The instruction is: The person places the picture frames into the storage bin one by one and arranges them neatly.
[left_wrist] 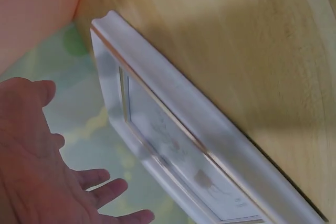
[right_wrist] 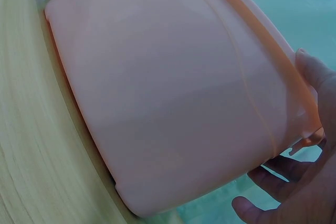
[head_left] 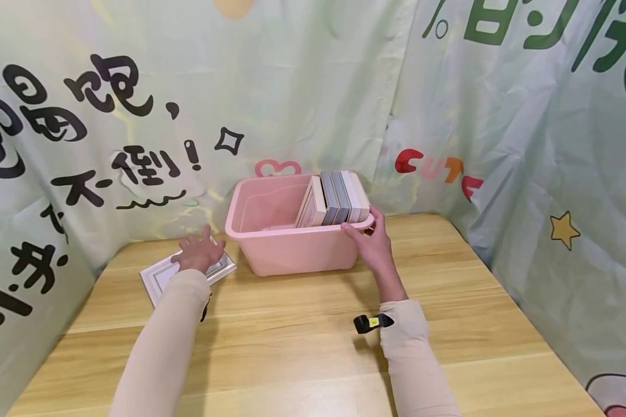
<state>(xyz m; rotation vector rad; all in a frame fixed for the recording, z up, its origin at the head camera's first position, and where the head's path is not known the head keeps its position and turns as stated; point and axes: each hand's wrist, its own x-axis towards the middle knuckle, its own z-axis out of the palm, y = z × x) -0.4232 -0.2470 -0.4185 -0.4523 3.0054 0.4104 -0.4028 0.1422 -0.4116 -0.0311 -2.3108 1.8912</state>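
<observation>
A pink plastic bin [head_left: 297,255] stands at the back of the wooden table. Upright in its right half are several picture frames [head_left: 339,200], white and grey-blue. My right hand [head_left: 370,243] grips the bin's rim at the front right corner, thumb on the edge and fingers round the side. To the left of the bin a white picture frame [left_wrist: 173,108] lies flat, with a thin gold inner line and a faint flower print. My left hand [head_left: 200,253] hovers over this frame with fingers spread; the left wrist view shows the hand [left_wrist: 42,166] apart from it.
The wooden table [head_left: 292,347] reaches back to a pale green printed cloth [head_left: 292,87] hung behind and at both sides. A black wrist camera [head_left: 367,323] sits on the right sleeve.
</observation>
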